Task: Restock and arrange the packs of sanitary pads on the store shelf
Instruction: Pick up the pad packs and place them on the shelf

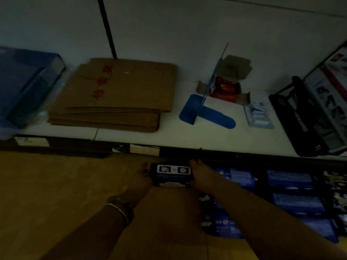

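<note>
Pad pack (171, 174) lies between left hand (139, 180) and right hand (201, 178), fingers (194, 163) grasping its ends.

Dark-blue pack (171, 174), seemingly white floral pattern.

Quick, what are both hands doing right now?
Left hand: holding the left end of the dark pack.
Right hand: holding the right end of the same pack.
</note>
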### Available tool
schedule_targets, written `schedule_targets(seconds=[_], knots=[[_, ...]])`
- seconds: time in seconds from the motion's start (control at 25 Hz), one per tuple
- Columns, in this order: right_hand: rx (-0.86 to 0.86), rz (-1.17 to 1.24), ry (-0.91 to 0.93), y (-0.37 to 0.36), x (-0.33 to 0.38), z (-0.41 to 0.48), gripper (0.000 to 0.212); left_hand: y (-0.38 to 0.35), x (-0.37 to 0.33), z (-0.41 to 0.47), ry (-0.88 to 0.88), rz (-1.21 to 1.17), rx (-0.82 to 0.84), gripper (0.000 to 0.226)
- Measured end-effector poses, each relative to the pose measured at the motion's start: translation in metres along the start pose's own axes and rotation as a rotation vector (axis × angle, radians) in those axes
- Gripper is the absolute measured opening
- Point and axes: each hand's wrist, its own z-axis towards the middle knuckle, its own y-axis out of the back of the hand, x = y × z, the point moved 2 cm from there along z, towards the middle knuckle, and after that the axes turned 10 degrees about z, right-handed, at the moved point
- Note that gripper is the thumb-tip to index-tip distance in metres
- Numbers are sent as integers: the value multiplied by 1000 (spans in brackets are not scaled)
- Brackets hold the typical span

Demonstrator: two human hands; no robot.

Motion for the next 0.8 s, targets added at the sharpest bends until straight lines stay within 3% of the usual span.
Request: schedule_targets(seconds=[0.16,0.28,0.4,0.56,0.68,0.8], knots=[[-36,-32,40,10,4,-5,48,0,-16,-16,-169,278,-141,53],[-179,45,84,32,17,-23,33,-2,-33,-35,-227,331,-135,46],[-419,388,83,65,34,-57,23,5,-50,-67,-203,326,-78,49],[-620,809,-11,119,56,-116,15,25,-88,-129,-156,309,-15,57],[-640,1122,-134,154,72,-155,10,45,-122,-176,-143,229,-74,47],[-672,1256,-135,210,93,-215,18,70,-176,-234,-145,154,-140,39]])
